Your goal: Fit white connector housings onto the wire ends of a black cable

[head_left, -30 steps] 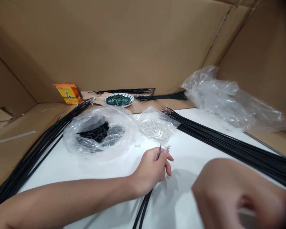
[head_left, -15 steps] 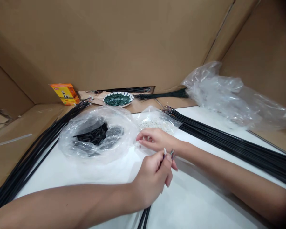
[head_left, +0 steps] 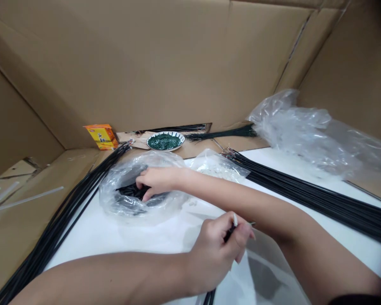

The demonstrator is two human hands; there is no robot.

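Right hand (head_left: pixel 158 181) has moved off the small bag of white bits and reached across into the clear bag (head_left: pixel 111 203), so that's the big change, and the arm now crosses above the left wrist. Its fingers are dipped in on the black pieces (head_left: pixel 132 192) inside, curled and resting right on them, but honestly you can't tell from this view if it's got hold of any or is just feeling around. Left hand (head_left: pixel 214 254) is clenched in a tight pinch on a thin wire (head_left: pixel 231 232), which sits just in front of and to the right of the clear bag, with only its end poking out past the fingertips (head_left: pixel 235 220). A dark cable (head_left: pixel 209 298) runs down from that hand out of the bottom of the shot. So the work in hand right now is one hand holding the wire while the other is in among the pieces. Around the clear bag: the small bag (head_left: pixel 219 166) just behind and right, long black cables (head_left: pixel 317 199) further right, another bundle (head_left: pixel 60 228) on the left, and a plate of green bits (head_left: pixel 165 142) and an orange box (head_left: pixel 101 136) behind it, with a loose plastic sheet (head_left: pixel 260 271) by the left hand.
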